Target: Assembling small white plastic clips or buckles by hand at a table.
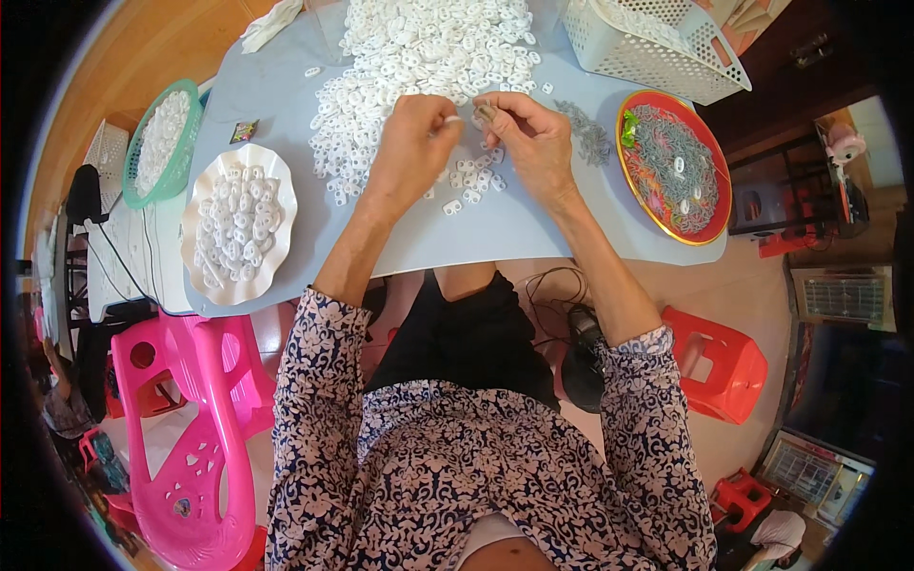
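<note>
Over the grey-blue table (400, 238), my left hand (416, 143) is closed in a pinch, with a whitish blur at its fingertips that I cannot make out. Facing it, my right hand (533, 143) pinches a small greyish piece (486, 112) between thumb and forefinger; its kind is too small to tell. Beyond and beside both hands spreads a big heap of small white two-holed plastic pieces (428, 48). A few loose white pieces (452, 206) lie below the hands. Small grey parts (586, 133) are scattered to the right of my right hand.
A scalloped white dish (195, 238) of white pieces sits at left, a red gold-rimmed plate (726, 181) of grey parts at right. A perforated white basket (657, 71) stands far right, a green basket (130, 181) far left. A pink chair (143, 457) and red stool (738, 371) flank me.
</note>
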Tool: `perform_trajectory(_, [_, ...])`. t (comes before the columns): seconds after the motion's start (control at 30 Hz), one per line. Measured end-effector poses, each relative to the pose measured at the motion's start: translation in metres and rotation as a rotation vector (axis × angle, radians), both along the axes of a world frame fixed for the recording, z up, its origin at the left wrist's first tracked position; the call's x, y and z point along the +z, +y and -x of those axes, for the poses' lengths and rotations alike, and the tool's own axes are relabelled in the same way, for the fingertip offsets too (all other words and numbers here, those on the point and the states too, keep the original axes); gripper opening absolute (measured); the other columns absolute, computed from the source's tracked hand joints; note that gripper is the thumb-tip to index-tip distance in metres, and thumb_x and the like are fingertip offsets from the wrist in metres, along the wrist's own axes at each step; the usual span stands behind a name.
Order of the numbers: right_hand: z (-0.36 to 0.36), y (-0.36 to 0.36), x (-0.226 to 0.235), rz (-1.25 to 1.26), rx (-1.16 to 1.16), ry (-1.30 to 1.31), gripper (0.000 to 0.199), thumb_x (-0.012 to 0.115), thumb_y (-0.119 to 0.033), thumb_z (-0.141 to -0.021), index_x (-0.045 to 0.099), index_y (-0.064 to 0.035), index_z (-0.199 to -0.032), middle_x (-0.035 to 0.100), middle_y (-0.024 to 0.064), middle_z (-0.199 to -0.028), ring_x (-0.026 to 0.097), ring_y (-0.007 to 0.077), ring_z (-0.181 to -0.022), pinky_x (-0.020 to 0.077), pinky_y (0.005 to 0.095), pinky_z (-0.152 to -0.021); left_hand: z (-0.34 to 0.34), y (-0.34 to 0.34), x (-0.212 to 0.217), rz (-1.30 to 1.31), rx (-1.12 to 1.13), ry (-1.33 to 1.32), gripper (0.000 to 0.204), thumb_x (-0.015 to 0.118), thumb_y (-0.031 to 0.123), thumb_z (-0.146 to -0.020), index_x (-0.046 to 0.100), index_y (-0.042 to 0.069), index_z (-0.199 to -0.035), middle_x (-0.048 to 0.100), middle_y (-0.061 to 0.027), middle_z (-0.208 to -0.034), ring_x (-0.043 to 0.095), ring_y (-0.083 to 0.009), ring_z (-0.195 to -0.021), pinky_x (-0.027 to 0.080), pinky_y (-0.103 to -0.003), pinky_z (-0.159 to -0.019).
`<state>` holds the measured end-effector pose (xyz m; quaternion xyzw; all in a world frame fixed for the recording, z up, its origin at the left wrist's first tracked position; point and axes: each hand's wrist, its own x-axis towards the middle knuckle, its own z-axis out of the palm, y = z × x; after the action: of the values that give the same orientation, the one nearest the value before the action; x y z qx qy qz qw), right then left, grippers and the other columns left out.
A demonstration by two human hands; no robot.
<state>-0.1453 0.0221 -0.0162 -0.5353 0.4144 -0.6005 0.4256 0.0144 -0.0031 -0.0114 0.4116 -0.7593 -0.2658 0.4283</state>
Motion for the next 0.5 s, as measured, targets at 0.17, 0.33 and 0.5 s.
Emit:
perform_trajectory(0.17, [0.0011, 0.0011, 0.0008, 0.014, 0.080, 0.043, 0.019, 0.055, -0.008, -0.091, 0.064, 0.0027, -0.104, 0.061, 0.0022, -0.078, 0.053, 0.0066, -0.069, 0.0455, 0.0208, -0.063, -0.0043, -0.0033, 0.0022, -0.422, -0.065, 0.402, 0.016, 0.057, 0.010, -0.084, 0.061, -0.003, -0.093, 0.064, -0.0038, -0.073, 0.050, -0.0073, -0.066, 0.040, -0.023, -0.062])
perform_trajectory(0.33, [-0.0011, 0.0025, 0.0060, 0.024, 0.096, 0.049, 0.019, 0.054, -0.008, -0.091, 0.064, 0.0022, -0.103, 0.060, 0.0016, -0.076, 0.053, 0.0071, -0.068, 0.0447, 0.0205, -0.062, -0.0045, 0.0008, 0.0060, -0.410, -0.157, 0.417, 0.017, 0.055, 0.012, -0.087, 0.061, -0.001, -0.095, 0.066, -0.0042, -0.077, 0.051, -0.0053, -0.068, 0.040, -0.020, -0.063])
perform_trajectory(0.5, [0.0002, 0.0030, 0.0061, 0.021, 0.061, 0.045, 0.018, 0.055, -0.008, -0.090, 0.065, 0.0021, -0.103, 0.060, 0.0016, -0.076, 0.053, 0.0071, -0.068, 0.0445, 0.0206, -0.062, -0.0063, -0.0034, 0.0055, -0.545, -0.226, 0.469, 0.021, 0.051, 0.017, -0.090, 0.060, -0.001, -0.095, 0.065, -0.0064, -0.077, 0.057, -0.0101, -0.075, 0.043, -0.024, -0.071])
